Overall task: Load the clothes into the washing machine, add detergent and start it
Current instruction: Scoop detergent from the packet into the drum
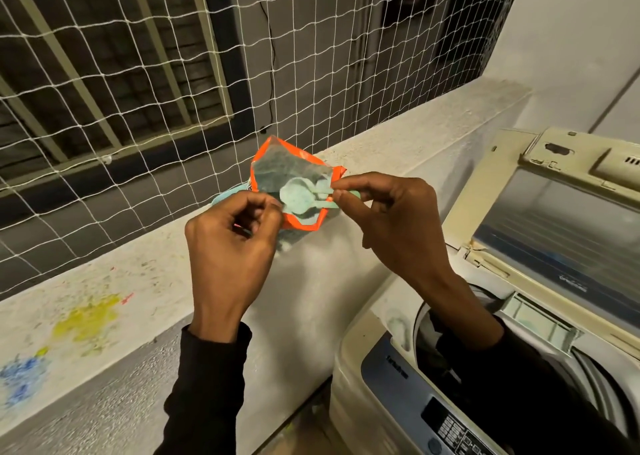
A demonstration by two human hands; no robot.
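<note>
An orange detergent pouch (282, 169) is held open in front of me, above a white ledge. My left hand (230, 243) pinches its near left edge. My right hand (391, 212) grips the handle of a pale green scoop (299, 195) whose bowl lies inside the pouch's mouth, on blue-green powder. At the lower right stands a top-loading washing machine (360, 357) with its lid (561, 226) raised. Dark clothes (436, 350) show inside the drum, partly hidden by my right sleeve.
A white net (138, 91) spans the opening behind the ledge (398, 149). The ledge top carries yellow and blue paint stains (86, 323). The machine's control panel (446, 423) faces me at the bottom right. A white wall rises at the right.
</note>
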